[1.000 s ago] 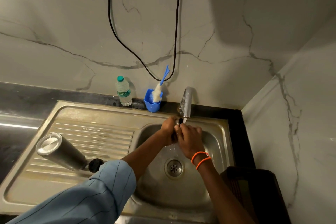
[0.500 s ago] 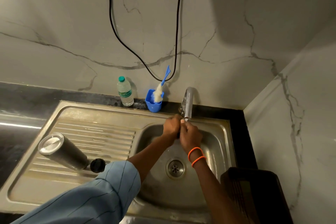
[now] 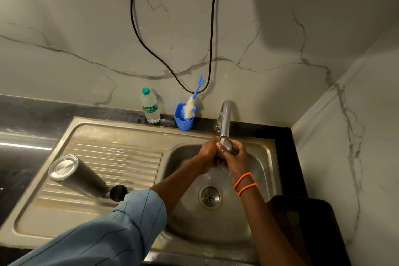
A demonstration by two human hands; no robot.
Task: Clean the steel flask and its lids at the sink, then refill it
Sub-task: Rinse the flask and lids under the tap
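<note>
The steel flask [image 3: 77, 176] lies on its side on the sink's ribbed drainboard [image 3: 121, 155], base towards me. A round black lid [image 3: 118, 192] rests by its mouth. Over the basin, right under the tap spout [image 3: 224, 121], my left hand [image 3: 208, 153] and my right hand [image 3: 236, 157] are pressed together around a small steel lid [image 3: 226, 146], mostly hidden by my fingers. Water runs down over them towards the drain [image 3: 210, 196].
A small plastic water bottle [image 3: 149, 108] and a blue cup holding a bottle brush [image 3: 185, 115] stand at the wall behind the sink. A black cable [image 3: 138, 28] hangs down the marble wall. A dark bin [image 3: 302, 227] sits at the lower right.
My hands have shifted slightly up and closer to the spout while turning the lid between them. The flask and the black lid have stayed put.
</note>
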